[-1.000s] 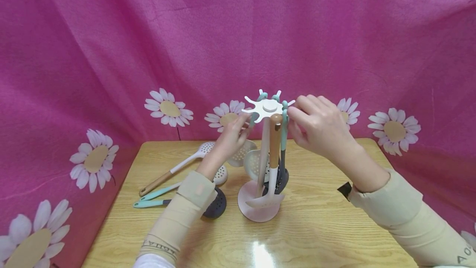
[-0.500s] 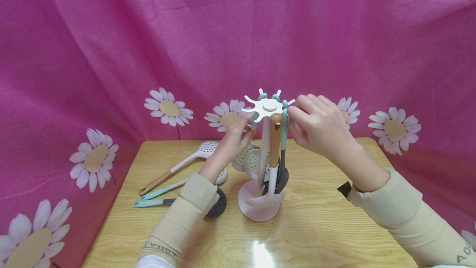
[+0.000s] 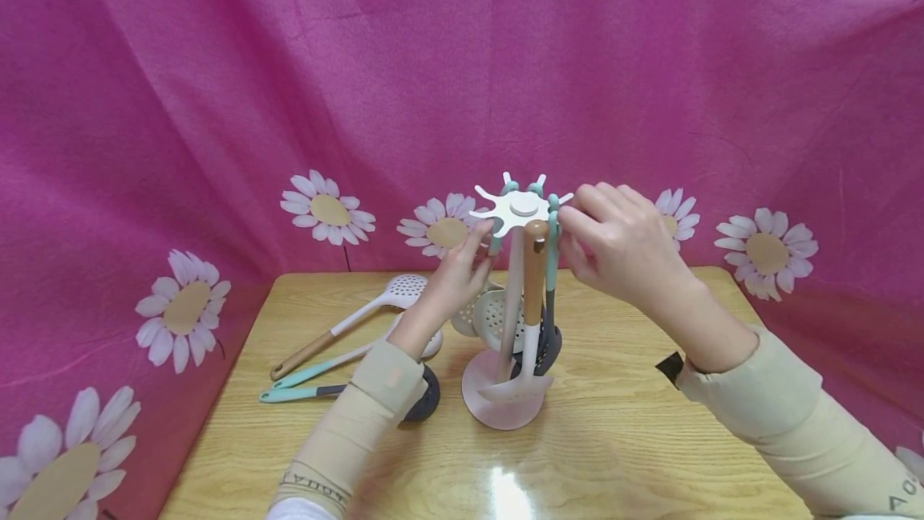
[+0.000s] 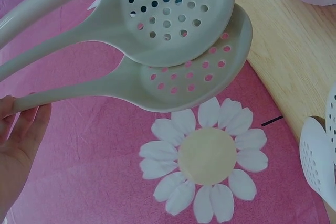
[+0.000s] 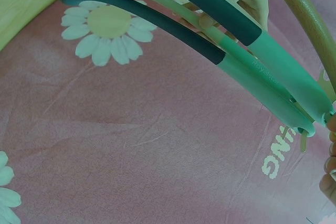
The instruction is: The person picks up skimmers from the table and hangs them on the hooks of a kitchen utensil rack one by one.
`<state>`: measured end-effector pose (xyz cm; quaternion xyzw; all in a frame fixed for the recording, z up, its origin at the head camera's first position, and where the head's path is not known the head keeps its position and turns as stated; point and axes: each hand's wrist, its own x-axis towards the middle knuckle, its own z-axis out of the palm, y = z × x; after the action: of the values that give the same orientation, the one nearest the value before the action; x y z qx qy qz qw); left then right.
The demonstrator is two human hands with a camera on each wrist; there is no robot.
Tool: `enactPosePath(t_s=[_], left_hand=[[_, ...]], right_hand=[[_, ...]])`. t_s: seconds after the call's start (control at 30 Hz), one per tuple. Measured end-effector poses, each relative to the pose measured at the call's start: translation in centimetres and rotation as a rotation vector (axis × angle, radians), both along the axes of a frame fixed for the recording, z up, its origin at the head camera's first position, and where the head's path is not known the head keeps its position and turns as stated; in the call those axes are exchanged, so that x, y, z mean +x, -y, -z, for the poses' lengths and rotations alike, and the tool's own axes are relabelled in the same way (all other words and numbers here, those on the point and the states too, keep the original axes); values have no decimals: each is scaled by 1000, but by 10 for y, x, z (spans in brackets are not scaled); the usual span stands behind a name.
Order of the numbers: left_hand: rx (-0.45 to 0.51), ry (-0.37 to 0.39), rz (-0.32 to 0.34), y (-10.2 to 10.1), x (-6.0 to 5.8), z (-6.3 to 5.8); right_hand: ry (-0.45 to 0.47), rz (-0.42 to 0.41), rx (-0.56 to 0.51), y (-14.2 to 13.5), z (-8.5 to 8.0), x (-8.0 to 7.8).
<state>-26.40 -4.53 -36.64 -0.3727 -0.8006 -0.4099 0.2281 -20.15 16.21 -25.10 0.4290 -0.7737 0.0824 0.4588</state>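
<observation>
Nearest the camera, two forearms in beige sleeves rose from the wooden table (image 3: pixel 613 440) toward the utensil stand (image 3: pixel 514 295), whose round pink base sat on the tabletop. The left hand (image 3: pixel 455 275) was raised to the stand's left side, its fingers curled and pinching the handle of a pale slotted skimmer (image 3: pixel 472 313) just under the white star-shaped hook disc (image 3: pixel 521 209); the left wrist view showed that skimmer's perforated bowl (image 4: pixel 194 74) lying against a second one. The right hand (image 3: pixel 621 251) was held at the disc's right edge, fingers bent and pinching the top of a teal handle (image 3: pixel 552 251) hanging there. A wood-handled spatula (image 3: pixel 532 303) hung in front. Farther left on the table lay a white skimmer (image 3: pixel 361 313) and teal-handled utensils (image 3: pixel 310 383). Behind hung a pink daisy-print cloth (image 3: pixel 289 87).
</observation>
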Motion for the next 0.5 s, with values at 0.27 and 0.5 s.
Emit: enactPosePath(t_s=[0.27, 0.5], left_hand=[[6, 53, -5, 0, 2, 2], [8, 69, -5, 2, 4, 2]], right_hand=[[-23, 1, 6, 0, -1, 0], [-23, 12, 22, 0, -1, 0]])
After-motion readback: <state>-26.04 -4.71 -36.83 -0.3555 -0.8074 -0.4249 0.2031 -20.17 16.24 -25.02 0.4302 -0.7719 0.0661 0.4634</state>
